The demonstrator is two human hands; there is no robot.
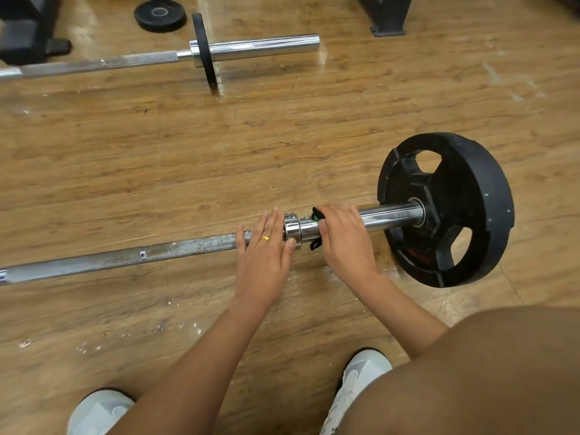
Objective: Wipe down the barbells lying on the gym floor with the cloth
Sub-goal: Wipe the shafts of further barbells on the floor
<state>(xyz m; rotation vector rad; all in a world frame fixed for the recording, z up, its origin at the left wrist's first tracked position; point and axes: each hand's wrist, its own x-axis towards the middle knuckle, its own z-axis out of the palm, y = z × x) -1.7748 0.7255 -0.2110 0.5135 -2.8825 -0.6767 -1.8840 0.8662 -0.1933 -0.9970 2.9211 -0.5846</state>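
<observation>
The near barbell [125, 255] lies across the wooden floor, its knurled shaft running left and its chrome sleeve carrying a large black plate [455, 211] on the right. My left hand [266, 252] rests flat on the shaft just left of the collar [293, 229], fingers spread, a gold ring on one finger. My right hand [342, 240] grips the sleeve just right of the collar, closed around a dark cloth [316, 215] with a green patch; only its ends stick out. A second barbell [251, 48] with a thin black plate lies farther away.
A loose small black plate [160, 15] lies flat at the top left. Dark rack bases stand at the top left [28, 36] and top right [387, 17]. My white shoes [100, 412] and my right knee [486, 372] fill the bottom of the view.
</observation>
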